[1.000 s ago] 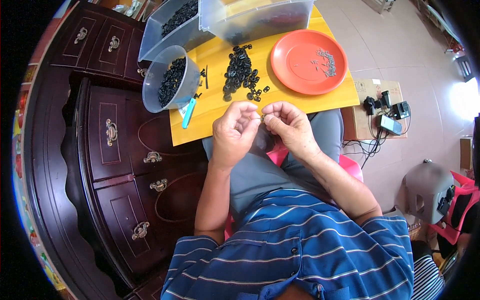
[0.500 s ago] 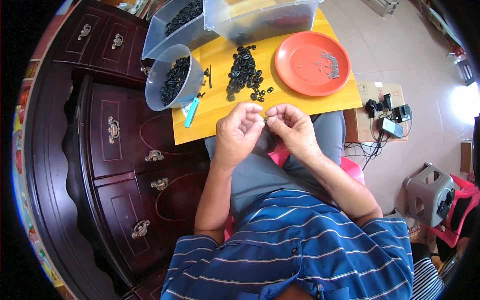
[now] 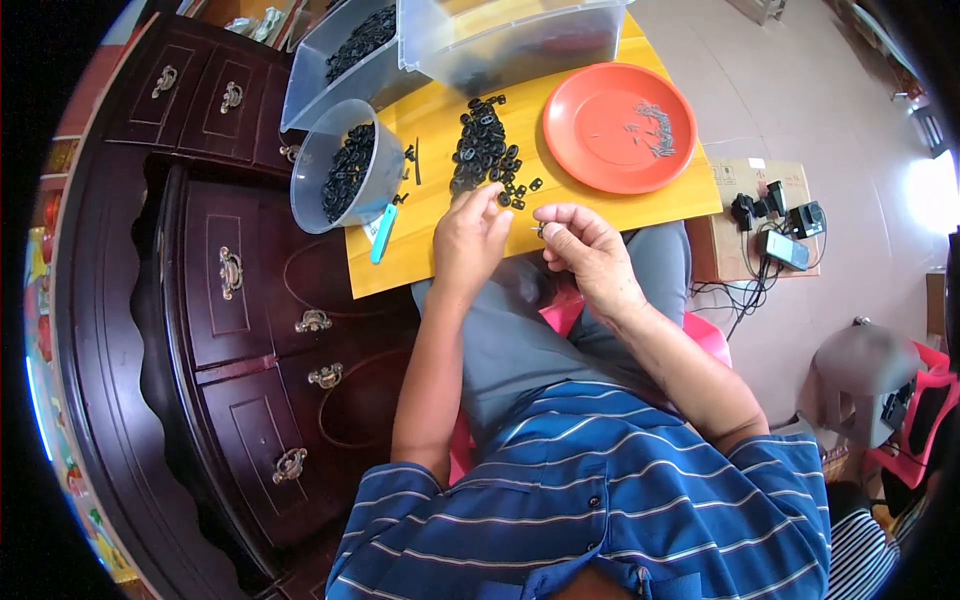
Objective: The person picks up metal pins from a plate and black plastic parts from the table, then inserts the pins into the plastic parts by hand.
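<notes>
My right hand [image 3: 590,255] pinches a thin metal pin [image 3: 536,229] between thumb and forefinger; a small dark bit shows at the fingertips, too small to make out. My left hand [image 3: 468,240] reaches over the table's near edge, thumb and forefinger apart. Its fingertips are beside small black oval pieces with holes [image 3: 504,199], at the near end of a loose pile [image 3: 482,140]. To the right of the pile, an orange-red plate [image 3: 570,150] carries many small grey pins [image 3: 655,130].
A clear round tub [image 3: 308,175] of black pieces stands at the table's left, with a turquoise-handled tool [image 3: 383,235] beside it. Two clear bins [image 3: 300,95] [image 3: 520,50] stand at the back. Dark drawers [image 3: 235,330] flank the left. Right, a cardboard box [image 3: 735,255] bears electronic devices and cables.
My hands have parted. The left moved up and left to the black pieces, its thumb and forefinger spreading; the right stays nearly in place, with a pin now showing.
</notes>
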`<state>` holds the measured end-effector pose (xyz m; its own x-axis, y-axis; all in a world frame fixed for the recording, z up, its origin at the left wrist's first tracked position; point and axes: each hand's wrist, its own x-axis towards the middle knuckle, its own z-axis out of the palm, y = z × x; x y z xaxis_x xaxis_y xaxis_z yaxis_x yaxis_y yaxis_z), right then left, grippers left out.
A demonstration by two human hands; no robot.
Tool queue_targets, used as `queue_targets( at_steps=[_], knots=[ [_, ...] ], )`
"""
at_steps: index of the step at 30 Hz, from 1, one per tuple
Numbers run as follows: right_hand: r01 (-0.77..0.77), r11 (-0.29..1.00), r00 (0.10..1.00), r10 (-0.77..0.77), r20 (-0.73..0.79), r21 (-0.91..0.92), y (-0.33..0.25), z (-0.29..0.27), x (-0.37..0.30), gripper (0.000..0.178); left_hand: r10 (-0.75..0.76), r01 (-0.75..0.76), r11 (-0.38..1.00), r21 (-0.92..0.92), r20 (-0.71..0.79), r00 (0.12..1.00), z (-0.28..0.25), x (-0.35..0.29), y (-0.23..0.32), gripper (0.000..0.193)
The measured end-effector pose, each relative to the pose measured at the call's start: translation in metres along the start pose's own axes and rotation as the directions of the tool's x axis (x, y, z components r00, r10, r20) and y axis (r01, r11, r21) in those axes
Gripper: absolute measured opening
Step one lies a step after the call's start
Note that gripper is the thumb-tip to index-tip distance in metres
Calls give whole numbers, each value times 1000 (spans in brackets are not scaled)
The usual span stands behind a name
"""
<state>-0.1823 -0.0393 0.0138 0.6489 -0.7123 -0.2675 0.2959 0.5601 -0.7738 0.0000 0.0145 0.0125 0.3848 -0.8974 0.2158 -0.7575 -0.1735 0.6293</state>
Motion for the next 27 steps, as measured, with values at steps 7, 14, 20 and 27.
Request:
queue_targets(
  at_steps=[7, 14, 20, 27],
  knots=[
    [-18, 1000, 1000, 18, 3, 16, -1, -1, 1, 20, 23, -23, 993, 114, 5, 1000, 10, 9, -11, 27],
    [-28, 999, 1000, 28, -6, 22, -3, -2, 1, 19, 128, -108, 965, 239, -70, 989, 14, 8, -18, 14],
    [-32, 999, 999, 32, -2, 39, -3, -2, 1, 19, 241, -193, 931, 309, -125, 962, 16, 5, -23, 10],
    [-30, 997, 1000, 29, 13, 76, 1, -2, 3, 18, 258, -182, 892, 414, -137, 956, 18, -2, -24, 9]
  ],
)
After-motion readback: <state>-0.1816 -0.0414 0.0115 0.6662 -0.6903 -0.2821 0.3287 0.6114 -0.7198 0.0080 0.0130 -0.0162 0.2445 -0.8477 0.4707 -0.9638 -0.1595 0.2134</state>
